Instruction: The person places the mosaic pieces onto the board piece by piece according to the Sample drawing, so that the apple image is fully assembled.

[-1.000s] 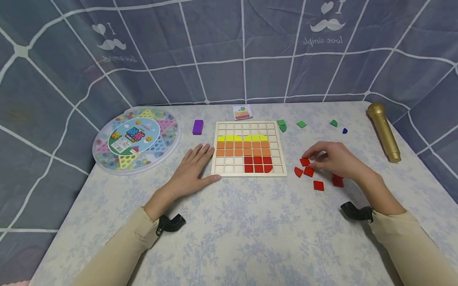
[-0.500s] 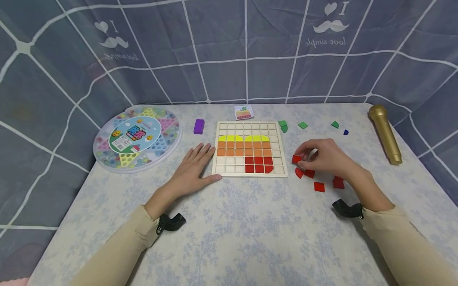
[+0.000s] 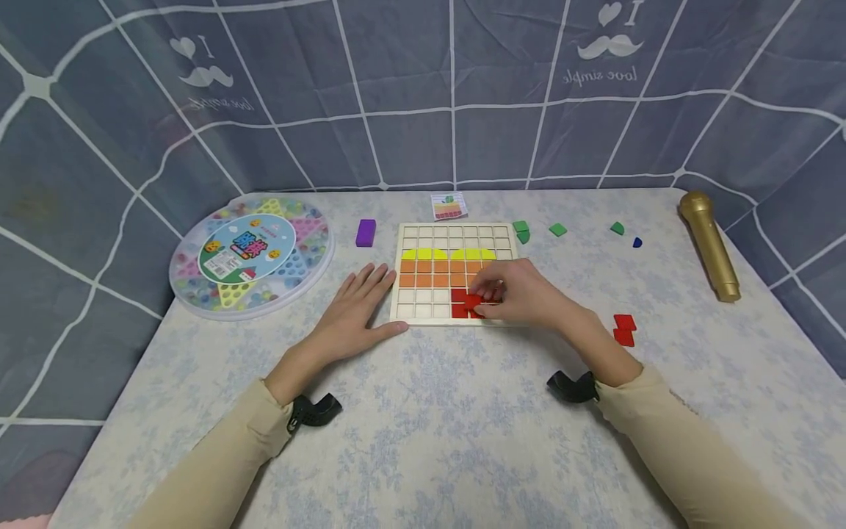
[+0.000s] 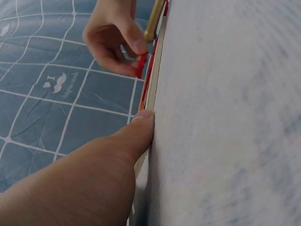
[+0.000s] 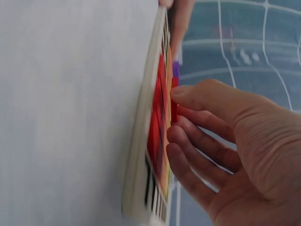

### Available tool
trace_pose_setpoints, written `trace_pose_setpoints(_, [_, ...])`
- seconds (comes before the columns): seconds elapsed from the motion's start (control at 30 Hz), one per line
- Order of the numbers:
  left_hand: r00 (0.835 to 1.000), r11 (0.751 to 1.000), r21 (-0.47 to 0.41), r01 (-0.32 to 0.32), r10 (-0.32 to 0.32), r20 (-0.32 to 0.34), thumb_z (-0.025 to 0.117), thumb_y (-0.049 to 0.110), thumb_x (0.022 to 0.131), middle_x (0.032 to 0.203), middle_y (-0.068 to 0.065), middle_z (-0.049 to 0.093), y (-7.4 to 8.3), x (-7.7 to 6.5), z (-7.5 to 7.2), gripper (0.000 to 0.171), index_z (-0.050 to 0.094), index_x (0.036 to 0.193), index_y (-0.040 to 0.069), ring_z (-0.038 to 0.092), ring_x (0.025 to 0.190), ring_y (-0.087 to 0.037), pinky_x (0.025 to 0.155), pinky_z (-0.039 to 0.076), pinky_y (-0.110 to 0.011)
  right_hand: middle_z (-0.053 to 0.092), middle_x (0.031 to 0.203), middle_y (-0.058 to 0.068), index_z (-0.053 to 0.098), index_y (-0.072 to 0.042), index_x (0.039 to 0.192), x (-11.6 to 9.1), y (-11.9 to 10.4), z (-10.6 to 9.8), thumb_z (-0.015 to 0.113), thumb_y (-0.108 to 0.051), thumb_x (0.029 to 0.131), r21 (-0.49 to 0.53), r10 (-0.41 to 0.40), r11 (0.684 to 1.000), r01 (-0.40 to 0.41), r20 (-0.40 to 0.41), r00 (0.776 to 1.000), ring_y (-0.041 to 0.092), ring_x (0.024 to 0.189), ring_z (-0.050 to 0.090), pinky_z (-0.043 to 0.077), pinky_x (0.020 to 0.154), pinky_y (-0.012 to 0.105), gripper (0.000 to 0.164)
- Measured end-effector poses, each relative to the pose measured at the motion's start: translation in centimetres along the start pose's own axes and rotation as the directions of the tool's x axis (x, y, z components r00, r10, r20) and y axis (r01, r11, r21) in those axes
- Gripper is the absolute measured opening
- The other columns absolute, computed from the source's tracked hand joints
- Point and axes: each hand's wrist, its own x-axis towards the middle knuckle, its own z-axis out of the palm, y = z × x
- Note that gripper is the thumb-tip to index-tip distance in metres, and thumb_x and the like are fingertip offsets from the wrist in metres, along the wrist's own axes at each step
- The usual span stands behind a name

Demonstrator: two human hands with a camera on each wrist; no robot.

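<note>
A wooden grid board (image 3: 413, 297) lies on the table with yellow, orange and red tiles filling part of its cells. My left hand (image 3: 353, 312) rests flat at its left edge, fingers straight and spread; in the left wrist view its thumb (image 4: 141, 123) presses the board's edge. Between thumb and fingers, my right hand (image 3: 518, 294) pinches a red tile (image 5: 174, 101), held just above the red tiles in the board's lower part. That hand covers the board's lower right corner. Two loose red tiles (image 3: 624, 322) show right of the right forearm, which hides the spot where others lay.
Behind the board stands a small picture card (image 3: 449, 206). Green tiles (image 3: 558, 230) and a small blue piece (image 3: 637, 242) lie at the back right, near a gold microphone-shaped object (image 3: 710, 246). To the left are a purple block (image 3: 366, 233) and a round game box (image 3: 251, 257).
My right hand has picked up a red tile from the loose group and carried it left over the board. The left hand has stayed in place.
</note>
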Motion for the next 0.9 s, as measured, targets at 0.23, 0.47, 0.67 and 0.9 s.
trace_pose_setpoints(0.23, [1.0, 1.0, -0.005, 0.008, -0.008, 0.003, 0.067, 0.056, 0.099, 0.177, -0.013, 0.015, 0.2, 0.1, 0.0, 0.096, 0.021, 0.169, 0.009, 0.005, 0.165, -0.034, 0.134, 0.002, -0.056, 0.073, 0.09, 0.001, 0.08, -0.009, 0.098, 1.9, -1.9, 2.2, 0.084, -0.008, 0.086, 0.043, -0.043, 0.998, 0.042, 0.04, 0.998, 0.02, 0.08, 0.065, 0.058, 0.072, 0.031, 0.013])
trace_pose_setpoints(0.47, [1.0, 1.0, 0.0, 0.005, -0.005, 0.002, 0.067, 0.056, 0.098, 0.177, -0.013, 0.014, 0.2, 0.1, 0.0, 0.097, 0.021, 0.169, 0.009, 0.005, 0.165, -0.034, 0.133, 0.002, -0.057, 0.074, 0.092, 0.002, 0.08, -0.01, 0.099, 2.1, -2.6, 2.8, 0.086, -0.009, 0.088, 0.023, -0.041, 0.999, 0.04, 0.046, 0.998, 0.019, 0.081, 0.063, 0.058, 0.074, 0.031, 0.012])
trace_pose_setpoints(0.67, [1.0, 1.0, -0.001, 0.0, 0.0, -0.002, 0.068, 0.055, 0.099, 0.177, -0.014, 0.015, 0.2, 0.2, 0.0, 0.096, 0.022, 0.169, 0.008, 0.005, 0.165, -0.035, 0.133, 0.002, -0.058, 0.075, 0.096, 0.001, 0.081, -0.01, 0.1, 1.8, -2.6, 2.9, 0.087, -0.011, 0.088, 0.015, -0.041, 0.999, 0.041, 0.034, 0.999, 0.019, 0.083, 0.064, 0.059, 0.076, 0.033, 0.013])
trace_pose_setpoints(0.9, [1.0, 1.0, 0.003, 0.0, 0.0, -0.002, 0.067, 0.054, 0.099, 0.177, -0.015, 0.015, 0.2, 0.0, 0.0, 0.096, 0.021, 0.169, 0.008, 0.005, 0.165, -0.035, 0.133, 0.002, -0.057, 0.074, 0.094, -0.005, 0.081, -0.012, 0.099, 0.1, -1.3, 1.4, 0.085, -0.011, 0.089, 0.035, -0.015, 0.999, 0.015, -0.009, 1.0, 0.015, 0.081, 0.064, 0.058, 0.074, 0.033, 0.01])
